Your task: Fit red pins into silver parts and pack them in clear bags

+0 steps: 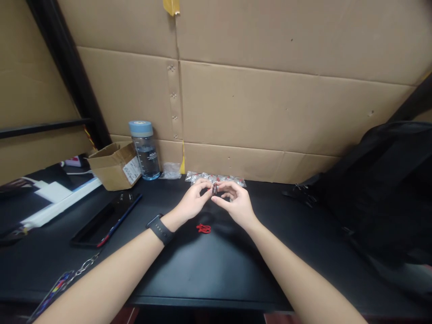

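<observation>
1. Both my bare forearms stretch forward from closest in, a black-strapped wristwatch around the left wrist.
2. With thumb and fingertips, my left hand pinches a small, dark brown object, its details too small to tell.
3. My right hand pinches that object from its other side, so it sits between my two hands, at the fingertips.
4. Nearer me, below my hands, a bright red looped cord lies on the smooth black tabletop.
</observation>
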`<move>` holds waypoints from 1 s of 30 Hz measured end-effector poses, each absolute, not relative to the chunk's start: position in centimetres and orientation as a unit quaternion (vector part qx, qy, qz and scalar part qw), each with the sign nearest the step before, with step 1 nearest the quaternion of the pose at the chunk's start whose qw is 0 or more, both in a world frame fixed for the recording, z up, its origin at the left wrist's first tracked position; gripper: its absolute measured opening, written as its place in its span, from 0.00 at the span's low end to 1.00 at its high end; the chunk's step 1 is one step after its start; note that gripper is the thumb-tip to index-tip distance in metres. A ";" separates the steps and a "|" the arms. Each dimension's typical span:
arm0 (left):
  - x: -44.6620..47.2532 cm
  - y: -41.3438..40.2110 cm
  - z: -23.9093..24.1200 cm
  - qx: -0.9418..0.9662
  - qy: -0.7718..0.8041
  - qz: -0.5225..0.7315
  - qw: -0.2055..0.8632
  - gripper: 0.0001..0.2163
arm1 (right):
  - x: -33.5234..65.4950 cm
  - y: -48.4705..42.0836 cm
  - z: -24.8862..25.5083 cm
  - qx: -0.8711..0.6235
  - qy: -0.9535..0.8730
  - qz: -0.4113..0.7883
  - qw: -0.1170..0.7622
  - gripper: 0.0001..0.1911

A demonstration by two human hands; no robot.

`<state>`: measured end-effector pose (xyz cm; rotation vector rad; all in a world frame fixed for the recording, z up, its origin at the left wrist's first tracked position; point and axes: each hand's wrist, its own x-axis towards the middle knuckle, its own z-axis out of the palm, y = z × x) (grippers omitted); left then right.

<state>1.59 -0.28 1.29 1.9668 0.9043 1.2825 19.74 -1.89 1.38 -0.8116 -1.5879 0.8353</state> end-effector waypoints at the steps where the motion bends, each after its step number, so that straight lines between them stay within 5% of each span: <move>1: 1.6 -0.3 1.2 0.739 0.338 0.485 0.324 0.10 | 19.7 -1.9 1.4 -0.340 -0.665 0.365 0.556 0.18; 5: 1.8 -0.4 1.1 0.727 0.332 0.485 0.355 0.11 | 19.7 -1.6 1.1 -0.338 -0.648 0.394 0.557 0.20; 14: 1.6 -0.7 1.3 0.766 0.391 0.478 0.177 0.08 | 20.2 -0.9 0.5 -0.337 -0.663 0.420 0.521 0.15; 26: 1.8 -0.8 1.3 0.766 0.400 0.470 0.182 0.13 | 21.0 -0.8 0.5 -0.389 -0.797 0.193 0.420 0.11; 30: 1.1 -0.8 1.3 0.836 0.382 0.354 0.174 0.12 | 21.5 -0.7 0.5 -0.403 -0.817 0.135 0.391 0.08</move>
